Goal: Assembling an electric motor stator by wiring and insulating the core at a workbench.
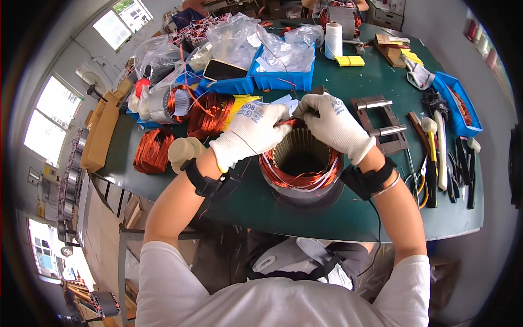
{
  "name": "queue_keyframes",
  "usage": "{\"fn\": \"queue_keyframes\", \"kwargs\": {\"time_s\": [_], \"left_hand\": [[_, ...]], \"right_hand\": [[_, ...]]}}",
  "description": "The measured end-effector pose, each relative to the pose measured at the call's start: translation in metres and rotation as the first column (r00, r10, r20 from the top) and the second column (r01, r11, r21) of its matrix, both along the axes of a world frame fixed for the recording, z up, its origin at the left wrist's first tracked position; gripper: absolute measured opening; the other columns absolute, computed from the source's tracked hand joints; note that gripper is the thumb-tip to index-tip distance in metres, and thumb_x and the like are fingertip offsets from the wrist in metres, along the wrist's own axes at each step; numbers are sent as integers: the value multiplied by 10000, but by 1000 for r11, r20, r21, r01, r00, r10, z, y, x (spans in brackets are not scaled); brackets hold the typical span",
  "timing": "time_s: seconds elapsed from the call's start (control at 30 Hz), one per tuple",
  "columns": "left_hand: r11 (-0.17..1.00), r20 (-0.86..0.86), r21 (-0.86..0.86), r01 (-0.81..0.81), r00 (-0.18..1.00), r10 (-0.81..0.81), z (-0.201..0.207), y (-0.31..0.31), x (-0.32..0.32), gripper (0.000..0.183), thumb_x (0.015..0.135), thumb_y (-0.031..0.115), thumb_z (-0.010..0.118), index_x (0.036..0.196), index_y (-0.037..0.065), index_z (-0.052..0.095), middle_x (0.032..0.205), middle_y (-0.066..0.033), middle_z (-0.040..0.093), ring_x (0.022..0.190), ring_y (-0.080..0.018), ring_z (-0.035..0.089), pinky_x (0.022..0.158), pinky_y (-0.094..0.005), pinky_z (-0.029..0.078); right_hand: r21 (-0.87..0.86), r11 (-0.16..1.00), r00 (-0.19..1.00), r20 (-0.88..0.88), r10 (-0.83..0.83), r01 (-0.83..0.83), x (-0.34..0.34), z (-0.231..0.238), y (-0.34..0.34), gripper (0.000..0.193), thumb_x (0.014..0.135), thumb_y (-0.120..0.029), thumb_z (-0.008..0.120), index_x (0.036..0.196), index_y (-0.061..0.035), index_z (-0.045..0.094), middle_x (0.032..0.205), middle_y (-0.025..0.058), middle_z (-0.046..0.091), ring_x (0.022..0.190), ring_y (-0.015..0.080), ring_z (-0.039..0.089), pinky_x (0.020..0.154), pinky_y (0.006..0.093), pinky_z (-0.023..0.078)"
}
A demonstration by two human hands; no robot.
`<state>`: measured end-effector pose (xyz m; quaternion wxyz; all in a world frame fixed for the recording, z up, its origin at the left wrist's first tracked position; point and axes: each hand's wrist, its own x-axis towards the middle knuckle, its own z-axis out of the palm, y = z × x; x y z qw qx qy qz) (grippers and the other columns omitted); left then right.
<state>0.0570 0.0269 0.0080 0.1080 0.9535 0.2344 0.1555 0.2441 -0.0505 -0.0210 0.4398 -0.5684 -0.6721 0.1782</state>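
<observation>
A motor stator (302, 191) stands upright on the table in front of me, its slotted bore facing up. Copper winding wire (294, 180) rings its top, with pale strips running along it. Both my hands wear white knit gloves. My left hand (255, 128) is closed at the far left of the rim, fingertips pinching the copper wire there. Across a small gap, my right hand (336, 122) is closed above the far right rim. What its fingers grip is hidden behind the glove. Thin loose wires trail below my left wrist.
Left of the stator lie copper coil bundles (154, 151), a cream spool (185, 152) and another stator (168, 103). Blue bins (283, 82) stand beyond, one bearing a phone (224, 71). At right are a metal frame (379, 125), a mallet (430, 128) and several hand tools.
</observation>
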Motion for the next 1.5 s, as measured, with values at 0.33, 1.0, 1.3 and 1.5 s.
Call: {"fn": "queue_keyframes", "kwargs": {"time_s": [0.33, 1.0, 1.3, 1.5], "left_hand": [[993, 55, 116, 29, 998, -36, -7, -14, -6, 303, 838, 188, 653, 1125, 90, 659, 898, -170, 637, 881, -361, 625, 771, -442, 501], [987, 342, 81, 140, 926, -160, 54, 57, 74, 458, 1010, 412, 480, 1254, 45, 603, 1133, -155, 667, 1016, -238, 631, 915, -330, 480], [949, -316, -91, 303, 895, -316, 28, 19, 96, 785, 970, 661, 255, 1535, 117, 258, 1589, -229, 173, 1486, -381, 114, 1200, -475, 115], [863, -87, -123, 490, 861, -501, 99, 43, 59, 473, 997, 396, 457, 1265, 24, 576, 1137, -165, 655, 1075, -266, 611, 946, -360, 464]], "right_hand": [[161, 986, 997, 69, -43, 31, 0, -10, -5, 178, 808, -70, 514, 854, -36, 683, 851, 199, 668, 860, 374, 630, 800, 410, 495], [-1, 954, 797, -550, -250, 298, 45, 3, -79, 297, 904, -130, 556, 1158, -19, 662, 927, -12, 627, 784, 12, 514, 674, 161, 415], [-127, 918, 731, -567, -379, 377, 32, -29, -180, 218, 922, -52, 539, 1099, 21, 642, 964, -8, 603, 883, 69, 523, 811, 215, 426], [-355, 895, 743, -514, -428, 270, 45, -44, -223, 198, 914, -30, 553, 1072, 38, 649, 985, 16, 634, 891, 68, 553, 823, 212, 440]]}}
